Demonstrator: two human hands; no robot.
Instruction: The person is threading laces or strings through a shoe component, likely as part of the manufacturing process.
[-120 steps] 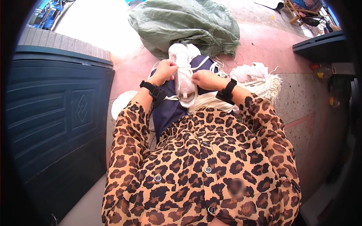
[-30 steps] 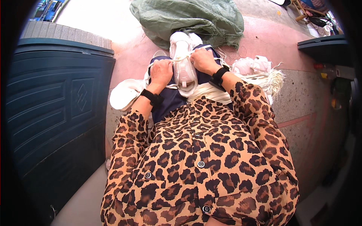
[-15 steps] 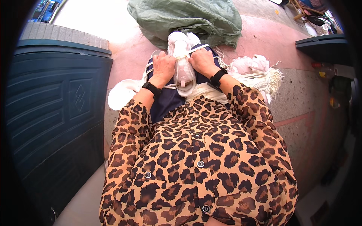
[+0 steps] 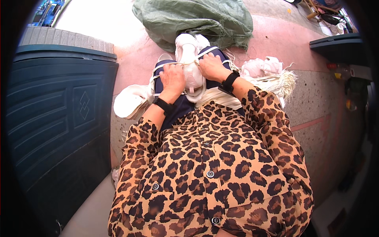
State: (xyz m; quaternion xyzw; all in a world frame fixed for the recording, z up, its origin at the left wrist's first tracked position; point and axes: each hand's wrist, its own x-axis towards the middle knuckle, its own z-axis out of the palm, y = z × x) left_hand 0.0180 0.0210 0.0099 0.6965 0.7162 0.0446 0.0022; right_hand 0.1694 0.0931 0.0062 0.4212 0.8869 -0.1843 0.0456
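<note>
A white mesh sneaker (image 4: pixel 192 77) lies between my knees, its toe toward the green sack and a small pink heel tab toward me. My left hand (image 4: pixel 172 79) is closed at the sneaker's left edge, on a white shoelace (image 4: pixel 185 62) that crosses the shoe's upper. On the opposite edge my right hand (image 4: pixel 214 68) has its fingers curled round the same lacing; the fingertips are partly hidden. Loose white lace loops lie over my dark blue trousers (image 4: pixel 173 106) on both sides.
Ahead lies a large green woven sack (image 4: pixel 197 19). Another white shoe (image 4: pixel 129 102) rests at my left; a pale pink shoe (image 4: pixel 262 67) and a bundle of white laces (image 4: pixel 282 83) lie at my right. A dark blue panelled door (image 4: pixel 63 106) stands on the left.
My left hand has shifted slightly toward me and right, while the right hand has moved slightly right. The lace between them lies differently across the sneaker.
</note>
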